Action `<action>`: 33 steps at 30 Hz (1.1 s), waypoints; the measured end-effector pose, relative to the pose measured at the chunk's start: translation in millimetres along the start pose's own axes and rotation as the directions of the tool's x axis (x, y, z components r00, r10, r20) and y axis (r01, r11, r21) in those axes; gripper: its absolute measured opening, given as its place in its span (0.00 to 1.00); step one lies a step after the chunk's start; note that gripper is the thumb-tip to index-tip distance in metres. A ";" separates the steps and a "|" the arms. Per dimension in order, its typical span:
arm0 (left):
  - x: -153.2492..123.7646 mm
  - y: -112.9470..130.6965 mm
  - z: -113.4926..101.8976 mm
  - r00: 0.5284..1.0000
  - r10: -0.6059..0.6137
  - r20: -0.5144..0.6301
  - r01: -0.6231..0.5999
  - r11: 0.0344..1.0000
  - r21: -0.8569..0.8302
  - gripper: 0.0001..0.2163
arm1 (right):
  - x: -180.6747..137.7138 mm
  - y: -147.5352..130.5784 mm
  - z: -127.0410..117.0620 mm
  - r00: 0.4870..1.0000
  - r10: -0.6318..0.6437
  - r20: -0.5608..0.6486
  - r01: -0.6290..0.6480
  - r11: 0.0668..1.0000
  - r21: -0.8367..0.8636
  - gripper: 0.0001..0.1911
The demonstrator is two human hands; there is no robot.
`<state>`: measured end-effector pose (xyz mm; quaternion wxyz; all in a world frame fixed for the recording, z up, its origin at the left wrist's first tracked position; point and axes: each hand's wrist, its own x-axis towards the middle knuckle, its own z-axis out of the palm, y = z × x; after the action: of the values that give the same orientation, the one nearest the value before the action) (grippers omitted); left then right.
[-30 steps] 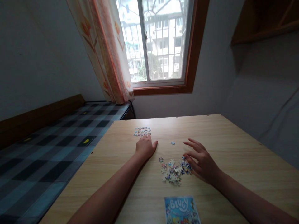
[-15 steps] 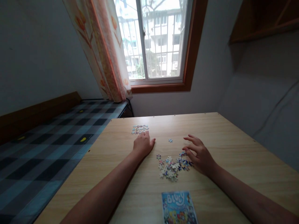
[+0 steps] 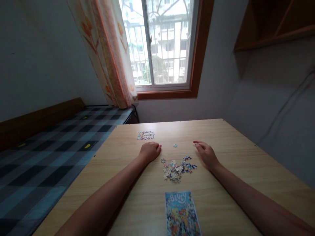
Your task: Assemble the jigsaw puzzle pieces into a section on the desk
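My left hand (image 3: 150, 151) rests on the table with its fingers curled in, just on the near side of three short rows of jigsaw pieces (image 3: 145, 135). Nothing shows in it, though its fingertips are partly hidden. To the right, my right hand (image 3: 207, 154) is held above the tabletop, loosely open, forefinger stretched to the left and thumb close below it. No piece is visible between them. One single jigsaw piece (image 3: 175, 145) lies between my hands. Nearer to me is a loose pile of jigsaw pieces (image 3: 176, 171), some showing pale backs, others printed faces.
A picture card (image 3: 182, 214) lettered "Bluey" lies on the wooden table (image 3: 137, 196) near me. Left of the table is a bed with a checked cover (image 3: 61, 154). Behind stand a curtain (image 3: 108, 59) and a barred window (image 3: 169, 49). A shelf (image 3: 278, 36) hangs at upper right.
My left hand has drawn back from the rows and its fingers have curled. My right hand has moved off the pile's edge, and its spread fingers have come closer together. The view has shifted slightly.
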<state>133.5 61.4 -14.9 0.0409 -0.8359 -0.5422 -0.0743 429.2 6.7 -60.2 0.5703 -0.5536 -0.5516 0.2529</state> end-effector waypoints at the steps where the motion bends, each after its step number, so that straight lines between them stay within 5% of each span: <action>1: -0.1 0.7 -0.6 1.000 -0.007 0.008 0.007 1.000 0.004 0.20 | 0.3 1.3 1.2 1.000 -0.002 -0.004 0.002 1.000 0.005 0.25; 12: -17.8 10.7 -3.7 0.995 -0.085 -0.050 0.080 0.993 -0.092 0.18 | 0.6 3.7 11.6 0.998 0.070 -0.003 -0.071 0.997 -0.009 0.34; 19: -28.0 10.3 -6.5 0.978 -0.025 -0.207 -0.036 0.957 -0.289 0.14 | -2.1 -1.5 6.6 1.000 -0.018 0.015 0.020 0.995 -0.101 0.30; 26: -39.4 20.3 -12.9 0.933 0.269 -0.241 -0.349 0.845 -0.406 0.09 | -9.9 -21.3 -0.1 0.961 -0.210 0.182 0.254 0.929 -0.268 0.23; 33: -48.7 42.5 -22.4 0.846 0.516 -0.132 -0.522 0.756 -0.394 0.15 | -15.4 -26.8 -1.8 0.924 -0.297 0.242 0.360 0.887 -0.289 0.21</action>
<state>151.0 -3.2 -0.5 -0.1144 -0.9416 -0.2605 -0.1800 418.2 -14.7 -40.8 0.4494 -0.5119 -0.7239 0.1090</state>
